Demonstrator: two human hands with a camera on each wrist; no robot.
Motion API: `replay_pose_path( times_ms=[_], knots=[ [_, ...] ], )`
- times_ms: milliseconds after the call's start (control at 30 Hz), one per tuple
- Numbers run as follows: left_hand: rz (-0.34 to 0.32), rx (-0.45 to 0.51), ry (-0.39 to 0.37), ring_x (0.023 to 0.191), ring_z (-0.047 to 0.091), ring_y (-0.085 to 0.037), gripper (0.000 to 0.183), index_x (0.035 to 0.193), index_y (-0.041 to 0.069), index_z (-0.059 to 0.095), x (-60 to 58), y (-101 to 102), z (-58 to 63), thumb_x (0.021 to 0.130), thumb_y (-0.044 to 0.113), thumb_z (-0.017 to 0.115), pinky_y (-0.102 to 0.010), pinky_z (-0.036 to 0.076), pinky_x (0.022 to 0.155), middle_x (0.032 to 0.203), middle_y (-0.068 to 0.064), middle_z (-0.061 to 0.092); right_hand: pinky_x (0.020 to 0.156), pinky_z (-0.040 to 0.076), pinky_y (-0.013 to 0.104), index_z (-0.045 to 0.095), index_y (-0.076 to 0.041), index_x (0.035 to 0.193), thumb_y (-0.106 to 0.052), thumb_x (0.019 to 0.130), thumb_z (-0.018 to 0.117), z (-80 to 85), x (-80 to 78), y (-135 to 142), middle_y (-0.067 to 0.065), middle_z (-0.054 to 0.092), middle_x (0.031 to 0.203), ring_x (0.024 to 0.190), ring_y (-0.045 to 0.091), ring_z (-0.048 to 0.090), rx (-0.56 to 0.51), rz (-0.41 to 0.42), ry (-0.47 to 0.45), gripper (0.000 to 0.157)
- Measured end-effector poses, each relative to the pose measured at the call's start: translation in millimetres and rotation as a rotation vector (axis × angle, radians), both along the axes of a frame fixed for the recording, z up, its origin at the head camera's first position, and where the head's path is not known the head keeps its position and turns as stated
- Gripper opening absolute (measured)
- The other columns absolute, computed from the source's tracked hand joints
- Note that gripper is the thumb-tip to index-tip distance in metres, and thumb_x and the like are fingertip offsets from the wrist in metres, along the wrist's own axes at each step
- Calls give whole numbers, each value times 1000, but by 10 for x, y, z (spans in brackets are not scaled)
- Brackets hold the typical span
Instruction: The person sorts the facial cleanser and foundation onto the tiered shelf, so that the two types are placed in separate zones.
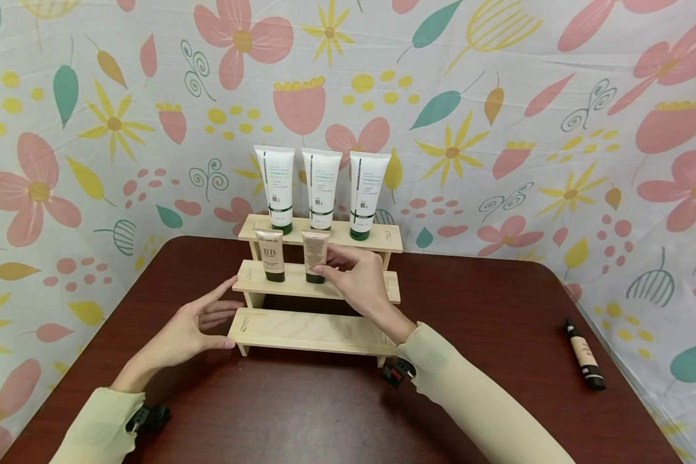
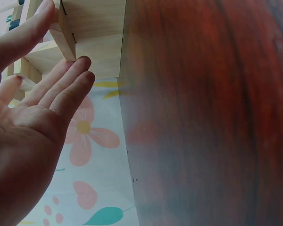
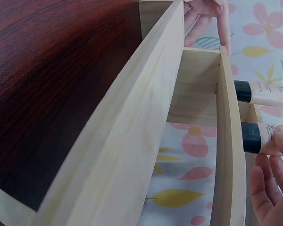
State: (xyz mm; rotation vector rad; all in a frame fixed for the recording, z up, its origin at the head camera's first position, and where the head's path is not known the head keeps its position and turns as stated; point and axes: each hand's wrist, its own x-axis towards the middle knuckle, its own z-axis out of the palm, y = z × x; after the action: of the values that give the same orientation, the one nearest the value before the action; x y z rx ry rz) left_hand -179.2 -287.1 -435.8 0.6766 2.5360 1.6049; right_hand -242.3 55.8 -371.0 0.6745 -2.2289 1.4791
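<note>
My right hand [image 1: 364, 278] pinches a small beige tube [image 1: 315, 250] between thumb and fingers, its black cap down at the middle step of a three-tier wooden stand [image 1: 313, 328]. Small print covers the side of this tube that faces me. To its left, a matching BB cream tube [image 1: 270, 254] stands upright on the same step. My left hand [image 1: 180, 332] is at the stand's left end with fingers extended; its fingertips [image 2: 85, 63] are right at the wood in the left wrist view. In the right wrist view, the pinched tube's black cap [image 3: 251, 138] is beside the step board.
Three white tubes with green caps [image 1: 321, 187] stand in a row on the top step. Another beige tube with black ends [image 1: 584, 354] lies on the dark wooden table [image 1: 301, 412] near its right edge. Behind hangs a floral cloth [image 1: 452, 96].
</note>
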Motion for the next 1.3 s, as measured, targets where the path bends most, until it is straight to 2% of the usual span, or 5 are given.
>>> replay_pose_path(
  times_ms=[367,633,833,1033,1300],
  knots=[
    [-5,2,1,131,60,-35,114,169,28,28,-9,27,-4,79,3,93,-42,50,107,143,-21,62,69,59,29,80,-8,121,-8,83,92,12,32,38,-1,77,91,79,10,72,-10,7,-38,40],
    [-9,1,10,131,60,-36,114,169,28,28,-9,10,-16,79,3,93,-45,50,107,143,-22,61,74,61,34,81,-5,118,-11,85,91,81,110,231,12,78,98,83,13,72,12,-22,-48,35],
    [-11,-5,14,131,60,-36,113,169,28,27,1,-5,-40,80,5,93,-36,51,107,144,-23,60,69,58,30,83,-10,111,-9,85,91,179,245,574,0,77,93,79,11,71,79,-42,7,28],
    [-19,0,15,132,59,-36,113,169,28,26,5,-2,-43,81,5,93,-36,51,106,145,-25,59,62,54,22,83,-9,107,-6,83,91,191,404,1059,-4,75,87,70,11,67,188,-73,94,26],
    [-16,4,16,131,60,-38,114,169,28,27,2,3,-17,80,2,92,-26,51,104,144,-25,60,62,50,19,82,-17,107,-8,84,91,102,642,1739,-11,72,87,72,9,64,337,-170,60,26]
  ],
)
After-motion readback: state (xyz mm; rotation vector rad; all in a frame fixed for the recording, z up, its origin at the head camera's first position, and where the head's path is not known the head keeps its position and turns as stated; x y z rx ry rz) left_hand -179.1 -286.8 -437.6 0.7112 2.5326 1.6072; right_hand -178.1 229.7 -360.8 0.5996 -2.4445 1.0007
